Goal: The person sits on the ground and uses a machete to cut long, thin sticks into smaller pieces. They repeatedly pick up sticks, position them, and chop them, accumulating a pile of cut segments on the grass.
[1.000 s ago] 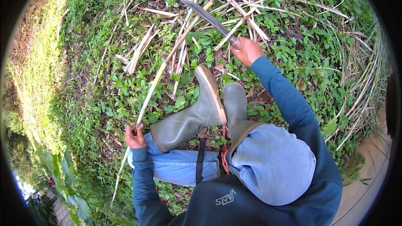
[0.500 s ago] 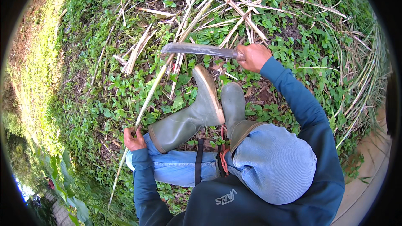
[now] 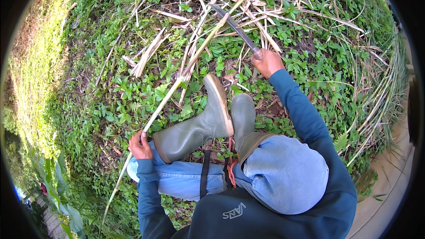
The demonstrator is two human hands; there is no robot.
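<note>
A long, thin pale-green stalk (image 3: 157, 111) slants from the lower left up to the far middle. My left hand (image 3: 141, 145) is closed round it beside my left knee. The fingers of my right hand (image 3: 268, 63) wrap the handle of a machete (image 3: 242, 33), out in front of my boots. Its dark blade points away and to the left, and near its tip it crosses the far part of the stalk. Whether the edge touches the stalk I cannot tell.
Split, dry stalk strips (image 3: 148, 55) litter the low green plants (image 3: 102, 57) ahead. My green rubber boots (image 3: 195, 130) rest on the ground between my arms. Long cut grass or stems (image 3: 376, 99) lie at the right, near a pale curved surface (image 3: 389, 168).
The machete has swung away from me along the stalk, its blade turning from nearly level to slanting far-left. My left hand stays closed on the stalk, almost in the same place.
</note>
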